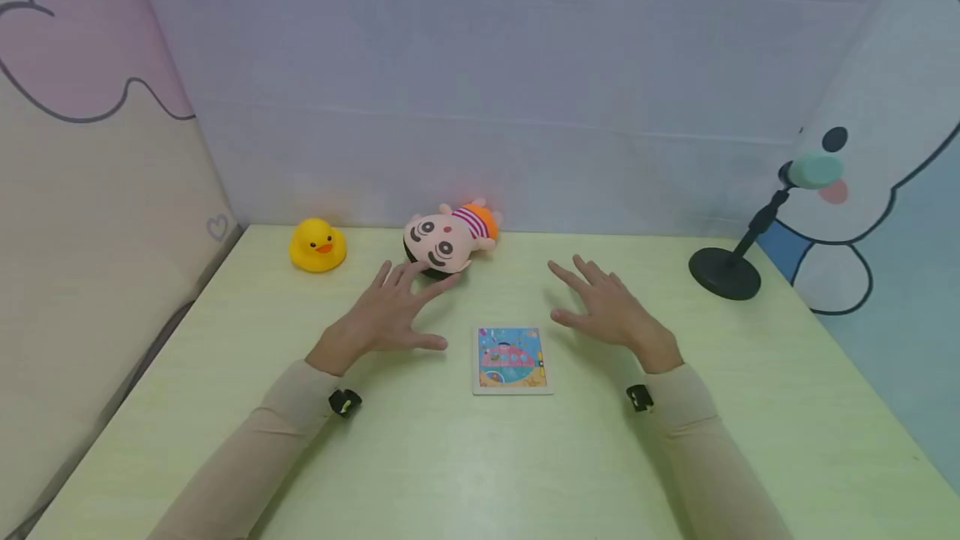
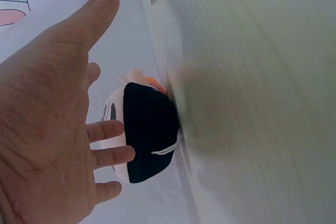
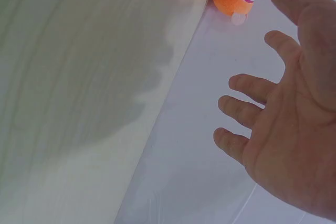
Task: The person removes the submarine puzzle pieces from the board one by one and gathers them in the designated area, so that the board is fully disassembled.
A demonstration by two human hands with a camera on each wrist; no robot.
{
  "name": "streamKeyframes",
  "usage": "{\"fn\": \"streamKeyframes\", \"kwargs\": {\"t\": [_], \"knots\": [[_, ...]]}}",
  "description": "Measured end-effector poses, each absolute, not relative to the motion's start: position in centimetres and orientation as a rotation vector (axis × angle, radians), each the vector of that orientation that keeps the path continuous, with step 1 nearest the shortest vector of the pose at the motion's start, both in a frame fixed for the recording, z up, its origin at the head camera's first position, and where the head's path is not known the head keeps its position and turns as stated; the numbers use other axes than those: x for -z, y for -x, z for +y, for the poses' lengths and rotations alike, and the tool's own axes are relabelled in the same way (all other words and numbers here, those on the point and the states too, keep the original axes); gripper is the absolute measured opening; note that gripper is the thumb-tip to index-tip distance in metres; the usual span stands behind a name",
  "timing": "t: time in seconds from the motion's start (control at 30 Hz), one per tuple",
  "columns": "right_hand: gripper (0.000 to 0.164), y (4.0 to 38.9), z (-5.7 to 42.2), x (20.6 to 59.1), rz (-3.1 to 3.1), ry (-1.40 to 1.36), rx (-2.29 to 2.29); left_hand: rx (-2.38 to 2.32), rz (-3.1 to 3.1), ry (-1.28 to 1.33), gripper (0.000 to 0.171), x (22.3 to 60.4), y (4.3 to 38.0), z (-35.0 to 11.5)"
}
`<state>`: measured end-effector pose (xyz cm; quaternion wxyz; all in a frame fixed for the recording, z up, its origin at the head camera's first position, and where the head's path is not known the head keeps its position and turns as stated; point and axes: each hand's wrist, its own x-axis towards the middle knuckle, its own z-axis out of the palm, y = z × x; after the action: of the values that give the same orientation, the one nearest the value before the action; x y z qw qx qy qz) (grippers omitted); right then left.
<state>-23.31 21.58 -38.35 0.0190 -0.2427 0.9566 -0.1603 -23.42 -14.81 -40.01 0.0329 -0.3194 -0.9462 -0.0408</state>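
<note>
Both hands hover over the table with fingers spread and hold nothing. My left hand (image 1: 390,311) is nearest to a plush doll (image 1: 442,240) that lies on its side at the back, wearing an orange and striped outfit. In the left wrist view the doll's black hair (image 2: 151,132) shows past the fingertips. Opposite it, my right hand (image 1: 611,311) floats above the table, apart from everything. Between the hands lies a small square picture puzzle (image 1: 512,358) with a pink submarine on blue. In the right wrist view the doll's orange bottom (image 3: 231,1) peeks in at the top.
A yellow rubber duck (image 1: 317,246) sits at the back left of the pale table (image 1: 480,465). At the back right stands a black round-based stand (image 1: 725,273) with a mint-green head. A pale cloth wall (image 1: 480,65) rises behind the table's far edge.
</note>
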Motion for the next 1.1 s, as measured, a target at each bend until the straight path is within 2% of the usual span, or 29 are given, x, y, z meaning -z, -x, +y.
{"fn": "streamKeyframes", "kwargs": {"t": [0.47,0.8,1.1], "knots": [[0.066,23.5,19.6,38.1,2.916,0.884,0.511,0.090,-3.023,1.045,0.093,40.4,23.2,-13.3],[0.063,23.7,18.0,38.0,2.857,0.849,0.519,0.014,-3.103,1.114,0.085,40.2,23.2,-12.3],[0.062,24.0,16.9,37.3,2.826,0.859,0.479,0.004,-3.166,1.129,0.088,39.9,23.3,-10.8]]}}
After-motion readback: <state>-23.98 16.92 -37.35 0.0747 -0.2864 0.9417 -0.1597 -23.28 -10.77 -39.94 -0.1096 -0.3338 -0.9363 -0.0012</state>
